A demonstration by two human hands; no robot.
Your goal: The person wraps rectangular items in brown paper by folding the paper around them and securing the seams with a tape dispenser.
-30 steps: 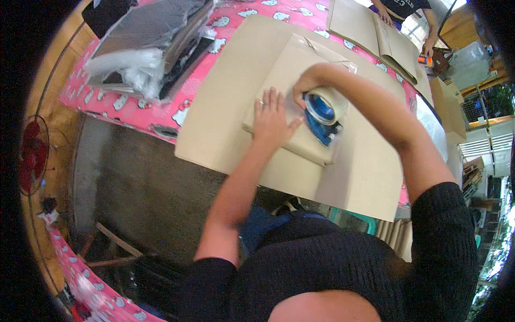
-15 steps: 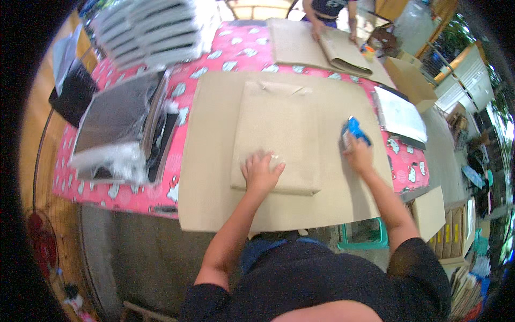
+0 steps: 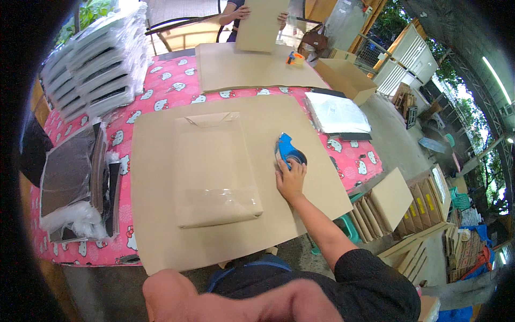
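Note:
My right hand [image 3: 291,180] grips a blue tape dispenser [image 3: 284,146] by its roll end, low over the right part of a large brown cardboard sheet [image 3: 155,155]. Left of it a flat package wrapped in brown paper [image 3: 214,161] lies on the sheet. Clear tape crosses the package near its front end, and folded flaps show at its far end. My left hand is out of view; bare skin of what looks like my bent left arm [image 3: 170,292] shows large at the lower edge.
A pink patterned cloth [image 3: 155,88] covers the table. Plastic-wrapped dark panels [image 3: 70,177] lie at left, a tall wrapped stack [image 3: 102,59] behind them. At the far side a person holds a cardboard piece [image 3: 263,24] by an orange tape dispenser [image 3: 295,58]. White wrapped packs [image 3: 338,112] lie right.
My left hand has left the package and gone out of view. The right hand still holds the tape dispenser. My view has shifted right, and the person opposite has lifted a cardboard piece upright.

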